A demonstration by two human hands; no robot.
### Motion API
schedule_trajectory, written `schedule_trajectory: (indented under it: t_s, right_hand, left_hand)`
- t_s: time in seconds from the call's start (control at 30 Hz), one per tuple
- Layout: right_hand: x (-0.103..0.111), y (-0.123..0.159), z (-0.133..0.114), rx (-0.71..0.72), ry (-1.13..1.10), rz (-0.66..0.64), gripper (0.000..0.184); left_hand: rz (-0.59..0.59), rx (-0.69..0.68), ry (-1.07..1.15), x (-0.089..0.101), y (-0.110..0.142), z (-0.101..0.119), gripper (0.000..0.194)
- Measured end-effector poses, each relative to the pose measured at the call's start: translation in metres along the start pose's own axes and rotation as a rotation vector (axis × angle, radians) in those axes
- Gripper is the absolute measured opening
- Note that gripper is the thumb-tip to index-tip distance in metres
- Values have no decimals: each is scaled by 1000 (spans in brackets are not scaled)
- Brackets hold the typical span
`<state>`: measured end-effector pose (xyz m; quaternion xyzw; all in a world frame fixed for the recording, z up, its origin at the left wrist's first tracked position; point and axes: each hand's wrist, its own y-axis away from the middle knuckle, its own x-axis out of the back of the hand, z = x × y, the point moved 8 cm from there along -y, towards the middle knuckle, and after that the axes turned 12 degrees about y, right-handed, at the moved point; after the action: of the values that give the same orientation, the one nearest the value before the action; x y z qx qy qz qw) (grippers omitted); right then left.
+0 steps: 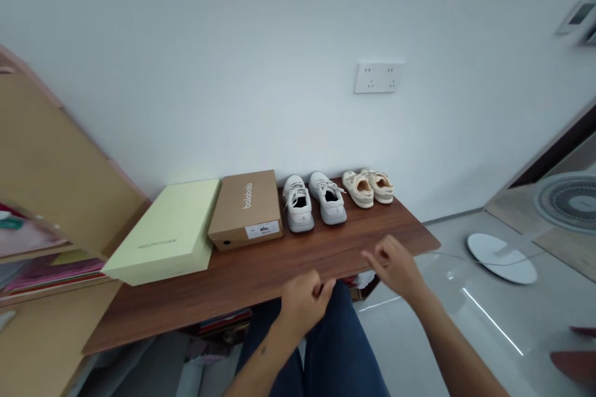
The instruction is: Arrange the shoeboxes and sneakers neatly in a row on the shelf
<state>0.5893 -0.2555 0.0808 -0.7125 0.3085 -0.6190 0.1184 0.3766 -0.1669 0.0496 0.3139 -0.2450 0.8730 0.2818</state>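
Note:
My left hand is loosely curled above the front edge of the brown wooden tabletop, with its thumb pointing right. Further right, my right hand is also curled at the front edge, thumb pointing left. Nothing shows in either one. Behind them on the wood stand a pair of white lace-up sneakers, left and right. Beside these is a smaller cream pair, with one shoe next to the other. A brown shoebox and a pale yellow box lie to the left, lids closed.
A white wall with a socket plate rises behind the tabletop. To the left is a wooden shelf unit. A fan with a round white base stands on the glossy floor at right. Things are stored underneath the tabletop.

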Motion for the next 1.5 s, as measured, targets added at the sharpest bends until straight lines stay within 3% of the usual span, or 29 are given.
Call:
schedule_trajectory:
  t_s: [0.1,0.27,0.4,0.5,0.57,0.63,0.73,0.8,0.83,0.93,1.03,1.17,1.33,1.43,1.5]
  right_hand:
    - [-39,67,-42,-27,-69,-26,46]
    - [-114,150,-95,-70,-146,-252,51]
    - [-154,190,-134,-20,-232,-389,52]
    - [-168,203,-155,17,-290,-421,51]
    - [-165,195,-153,-12,-305,-388,49]
    - [-147,168,-134,-90,-318,-282,47]
    - [-98,96,-86,-228,-323,-5,39]
    - [-66,38,-57,-293,-266,211,39]
    - [-57,9,-48,-309,-214,260,46]
    - [-69,-62,-33,-361,-117,177,79]
    - [-100,-94,-23,-420,-204,39,100]
    - [-125,-97,3,-530,-363,-13,92]
    - [-139,-83,50,-853,-712,97,75]
    - [-162,-75,54,-1015,-992,76,66]
    - [-174,-75,48,-1052,-1120,59,59]
  left_hand:
    - [-189,40,54,-23,66,-38,41]
    - [-265,282,72,-61,154,-113,44]
    - [-358,366,38,-87,195,-144,45]
    - [-384,432,63,-87,199,-149,49]
    - [-306,424,122,-73,184,-140,50]
    - [-155,309,217,-48,154,-116,45]
    - [100,49,306,-4,89,-67,43]
    - [243,-27,287,15,36,-44,54]
    - [312,-31,279,20,8,-37,61]
    - [452,39,258,17,-72,-36,73]
    - [569,131,262,9,-123,-48,70]
    - [673,204,293,8,-141,-63,45]
    - [853,400,632,-3,-133,-88,42]
    - [960,415,913,-27,-133,-98,36]
    - [966,420,976,-40,-136,-104,37]
